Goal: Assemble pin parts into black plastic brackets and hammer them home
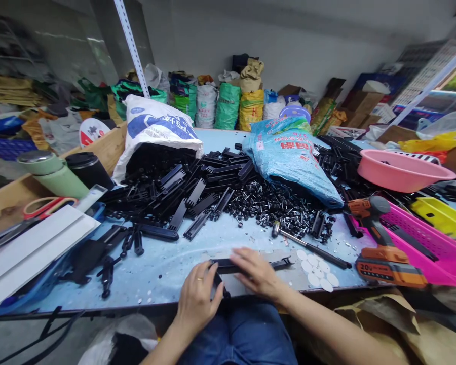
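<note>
At the front edge of the table, my left hand [199, 291], with a ring on one finger, closes its fingers and thumb round a dark black plastic piece [217, 281]. A long black plastic strip [228, 265] lies crosswise on a grey plate [266, 258], one end close to my left fingers. Over this strip my right hand [255, 272] is laid with fingers stretched out, slightly blurred; they touch or hover just above it. To the right of the strip's middle, a thin forked black end [283, 262] sticks out past my right hand. How the black pieces join is hidden.
Behind my hands lie heaped black plastic parts [178, 203] and short black-headed pins [266, 203]. A hammer [307, 246], white discs [317, 268], an orange cordless drill [380, 248] and a pink basket [421, 243] are right. White strips [41, 248] and scissors [47, 207] lie left.
</note>
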A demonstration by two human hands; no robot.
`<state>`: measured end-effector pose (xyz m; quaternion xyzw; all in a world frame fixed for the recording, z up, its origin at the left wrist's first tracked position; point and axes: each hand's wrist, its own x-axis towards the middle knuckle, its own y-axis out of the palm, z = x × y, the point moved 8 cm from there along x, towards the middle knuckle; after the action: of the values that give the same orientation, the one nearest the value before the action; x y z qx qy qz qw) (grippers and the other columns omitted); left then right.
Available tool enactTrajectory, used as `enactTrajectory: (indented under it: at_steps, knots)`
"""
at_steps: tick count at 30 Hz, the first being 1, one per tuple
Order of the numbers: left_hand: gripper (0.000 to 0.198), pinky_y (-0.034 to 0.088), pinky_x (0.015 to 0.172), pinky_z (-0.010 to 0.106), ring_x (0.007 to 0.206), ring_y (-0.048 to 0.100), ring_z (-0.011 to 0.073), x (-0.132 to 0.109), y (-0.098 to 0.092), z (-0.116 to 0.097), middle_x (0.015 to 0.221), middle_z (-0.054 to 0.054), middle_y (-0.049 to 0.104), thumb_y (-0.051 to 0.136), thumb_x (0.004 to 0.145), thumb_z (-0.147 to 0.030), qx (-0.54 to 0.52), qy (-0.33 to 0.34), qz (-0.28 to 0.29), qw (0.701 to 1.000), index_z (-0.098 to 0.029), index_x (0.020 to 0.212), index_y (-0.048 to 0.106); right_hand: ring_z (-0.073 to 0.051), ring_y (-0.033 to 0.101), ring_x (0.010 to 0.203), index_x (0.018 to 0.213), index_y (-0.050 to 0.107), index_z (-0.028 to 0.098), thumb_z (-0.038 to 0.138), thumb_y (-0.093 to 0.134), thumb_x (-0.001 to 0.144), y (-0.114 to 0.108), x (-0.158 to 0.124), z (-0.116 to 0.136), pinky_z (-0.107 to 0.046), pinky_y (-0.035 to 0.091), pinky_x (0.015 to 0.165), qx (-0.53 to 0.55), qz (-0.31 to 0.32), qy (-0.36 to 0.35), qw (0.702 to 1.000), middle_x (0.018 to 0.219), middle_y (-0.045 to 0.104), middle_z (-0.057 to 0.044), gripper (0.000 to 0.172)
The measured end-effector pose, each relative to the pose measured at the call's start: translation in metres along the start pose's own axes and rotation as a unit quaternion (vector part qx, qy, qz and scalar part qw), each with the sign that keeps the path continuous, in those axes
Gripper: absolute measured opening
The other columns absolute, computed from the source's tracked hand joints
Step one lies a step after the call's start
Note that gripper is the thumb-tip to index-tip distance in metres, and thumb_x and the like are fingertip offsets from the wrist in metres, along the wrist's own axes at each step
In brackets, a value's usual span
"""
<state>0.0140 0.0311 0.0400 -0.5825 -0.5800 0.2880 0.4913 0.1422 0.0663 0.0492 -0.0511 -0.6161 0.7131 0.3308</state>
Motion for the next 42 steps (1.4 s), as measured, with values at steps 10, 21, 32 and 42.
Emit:
enactTrajectory:
  at_steps: [10, 21, 32, 42]
  knots:
    - [0.045, 0.047, 0.072, 0.036, 0.087, 0.062, 0.027, 0.069, 0.035, -0.033, 0.093, 0.015, 0.066, 0.034, 0.091, -0.044, 0.064, 0.148, 0.201, 0.966, -0.011, 0.101, 0.063, -0.018, 0.056, 0.061, 0.07, 0.058, 0.015, 0.066, 0.027, 0.086, -0.008, -0.046, -0.077, -0.026, 0.029, 0.053, -0.128, 0.149, 0.123, 0.973, 0.065, 0.061, -0.009, 0.061]
    - [0.054, 0.048, 0.064, 0.033, 0.075, 0.067, 0.0258, 0.06, 0.025, -0.02, 0.082, 0.016, 0.07, 0.024, 0.095, -0.039, 0.127, 0.037, 0.184, 0.974, -0.01, 0.084, 0.068, -0.023, 0.059, 0.073, 0.098, 0.056, 0.014, 0.061, 0.04, 0.086, -0.022, -0.015, -0.035, -0.029, 0.034, 0.059, -0.14, 0.203, 0.14, 0.959, 0.082, 0.063, -0.01, 0.051]
    - [0.048, 0.046, 0.062, 0.031, 0.073, 0.066, 0.0238, 0.059, 0.001, -0.018, 0.079, 0.011, 0.07, 0.024, 0.095, -0.036, 0.094, 0.042, 0.136, 0.985, -0.015, 0.081, 0.066, -0.021, 0.052, 0.081, 0.096, 0.055, 0.013, 0.056, 0.048, 0.082, -0.034, 0.012, -0.008, -0.034, 0.035, 0.077, -0.092, 0.159, -0.011, 0.983, 0.088, 0.059, -0.01, 0.045]
    - [0.056, 0.032, 0.044, 0.025, 0.043, 0.046, 0.0115, 0.006, -0.099, -0.077, 0.048, 0.0, 0.049, 0.009, 0.095, -0.042, -0.21, 0.356, -0.05, 0.909, -0.019, 0.063, 0.049, -0.013, 0.032, 0.043, 0.055, 0.033, 0.022, 0.059, 0.006, 0.091, -0.101, -0.009, 0.045, -0.028, 0.024, 0.047, 0.234, -0.025, -0.112, 0.965, 0.046, 0.034, 0.002, 0.058]
